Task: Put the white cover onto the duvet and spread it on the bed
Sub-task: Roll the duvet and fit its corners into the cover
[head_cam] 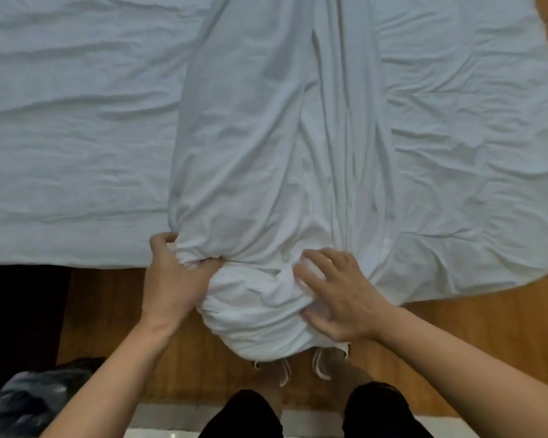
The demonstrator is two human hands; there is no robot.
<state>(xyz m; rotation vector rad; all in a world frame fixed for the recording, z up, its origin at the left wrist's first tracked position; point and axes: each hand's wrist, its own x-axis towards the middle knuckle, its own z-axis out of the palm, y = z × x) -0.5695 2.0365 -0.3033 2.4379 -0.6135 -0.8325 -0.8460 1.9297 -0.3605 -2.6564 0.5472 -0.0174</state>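
**Both hands on the bunched end of the white cover at the bed's edge**

A long, rumpled length of white cover (266, 137) runs down the middle of the bed (60, 121), from the far side to the near edge, where it gathers into a rounded bundle (253, 314) that hangs over the edge above the wooden floor (108, 311). The cover looks filled along this length, yet whether the duvet is inside cannot be told, since only white cloth shows. Under it, a creased pale sheet covers the bed to either side.

The left hand (174, 276) grips a bunched fold of the cover at the bundle's left side, fingers curled over the cloth and thumb tucked into the crease. The right hand (339, 295) lies on the bundle's right side with fingers spread and fairly straight, pressing on the cloth rather than clutching it.

Below the bundle, the person's light shoes (321, 363) stand on the floor. A dark crumpled bag (35, 396) lies at the lower left.
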